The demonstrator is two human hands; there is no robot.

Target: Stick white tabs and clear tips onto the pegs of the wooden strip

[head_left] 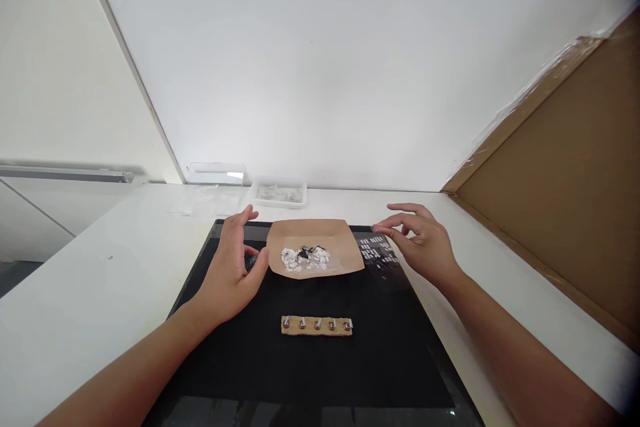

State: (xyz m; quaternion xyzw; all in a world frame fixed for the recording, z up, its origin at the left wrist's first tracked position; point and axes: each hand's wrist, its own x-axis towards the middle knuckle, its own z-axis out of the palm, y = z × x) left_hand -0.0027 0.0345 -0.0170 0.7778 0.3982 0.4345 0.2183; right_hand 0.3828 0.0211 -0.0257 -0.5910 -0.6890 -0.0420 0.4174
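My left hand [231, 275] is open beside the left edge of a brown paper tray [345, 243]. Its thumb tip is close to that edge, and a dark object [251, 263] shows partly behind the hand. In the tray lies a heap of small white pieces [295, 260] with some black bits. To the right, my right hand [424, 241] pinches thumb and forefinger together near the mat's far right corner; anything between them is too small to make out. A cardboard strip [310, 333] with several shiny metal domes and small white tabs lies in front of the tray.
A black mat [320, 373] covers the middle of the white table [90, 280]. Small white rectangles [371, 253] sit in rows by the right hand. Behind are a translucent container [278, 203] and clear plastic sheets [205, 200]. A brown cardboard panel [560, 193] stands at right.
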